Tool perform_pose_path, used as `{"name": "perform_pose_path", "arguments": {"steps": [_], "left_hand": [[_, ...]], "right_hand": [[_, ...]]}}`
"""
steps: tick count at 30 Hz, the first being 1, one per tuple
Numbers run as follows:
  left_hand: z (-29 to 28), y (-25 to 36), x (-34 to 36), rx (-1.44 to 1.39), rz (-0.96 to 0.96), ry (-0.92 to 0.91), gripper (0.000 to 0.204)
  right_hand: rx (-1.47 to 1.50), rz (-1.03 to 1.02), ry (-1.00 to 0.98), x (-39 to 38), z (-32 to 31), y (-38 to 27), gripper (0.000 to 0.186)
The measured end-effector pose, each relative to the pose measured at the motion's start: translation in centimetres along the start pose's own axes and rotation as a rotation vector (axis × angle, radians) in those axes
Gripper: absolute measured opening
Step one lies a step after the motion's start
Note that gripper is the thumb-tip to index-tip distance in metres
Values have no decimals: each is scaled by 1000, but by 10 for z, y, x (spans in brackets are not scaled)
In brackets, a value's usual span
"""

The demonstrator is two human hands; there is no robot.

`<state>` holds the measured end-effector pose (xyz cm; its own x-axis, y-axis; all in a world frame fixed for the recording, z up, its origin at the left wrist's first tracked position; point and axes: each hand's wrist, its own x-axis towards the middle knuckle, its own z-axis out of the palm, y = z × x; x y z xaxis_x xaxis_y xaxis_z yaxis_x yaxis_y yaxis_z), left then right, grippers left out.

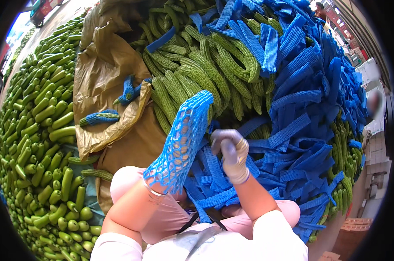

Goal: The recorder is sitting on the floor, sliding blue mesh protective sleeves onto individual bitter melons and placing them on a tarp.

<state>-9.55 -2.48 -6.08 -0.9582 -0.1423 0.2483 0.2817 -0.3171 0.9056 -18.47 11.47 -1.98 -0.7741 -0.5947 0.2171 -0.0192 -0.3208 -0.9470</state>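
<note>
The left hand (173, 152) is buried to the wrist inside a blue foam net sleeve (184, 135), which stands stretched up over it like a mitten; the fingers are hidden by the mesh, so I cannot tell how far they are spread, though the net is plainly widened around them; a thin bangle (152, 189) sits at that wrist. The right hand (232, 154), in a pale glove, is curled loosely over the heap of flat blue nets (301, 130) just beside the stretched one, fingers bent, and I cannot tell whether it pinches one of them or only rests there. Beyond both hands lies a mound of bitter gourds (205, 74), unsleeved, touching the nets on its right side; two gourds already in nets (99, 118) lie on brown paper (105, 65) to the left, and further left is a wide spread of smooth green cucumbers (36, 130). By my reading the step in hand is opening a net ready for a gourd; the next move would seem to call for a gourd from the mound being fed tip first into the held-open mouth, the net then drawn down its length without snagging on the ridged skin.
</note>
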Motion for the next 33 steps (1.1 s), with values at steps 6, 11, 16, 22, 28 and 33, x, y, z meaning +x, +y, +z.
{"name": "perform_pose_path", "arguments": {"steps": [6, 11, 16, 22, 28, 33], "left_hand": [[12, -5, -11, 115, 48, -67, 47], [25, -9, -6, 242, 111, -137, 45], [37, -15, 1, 342, 165, -217, 44], [62, -25, 7, 456, 259, -258, 43], [82, -20, 1, 594, 249, -251, 41], [100, -31, 15, 687, 270, -290, 40]], "right_hand": [[-1295, 246, 185, 156, -133, 113, 69], [-1504, 562, 101, 186, -94, 114, 80], [-1370, 268, 136, 180, -72, 65, 60], [232, 16, 337, 70, -99, 18, 46], [574, 168, 121, -31, -88, -31, 45], [679, 337, 326, -81, -112, -7, 43]]}}
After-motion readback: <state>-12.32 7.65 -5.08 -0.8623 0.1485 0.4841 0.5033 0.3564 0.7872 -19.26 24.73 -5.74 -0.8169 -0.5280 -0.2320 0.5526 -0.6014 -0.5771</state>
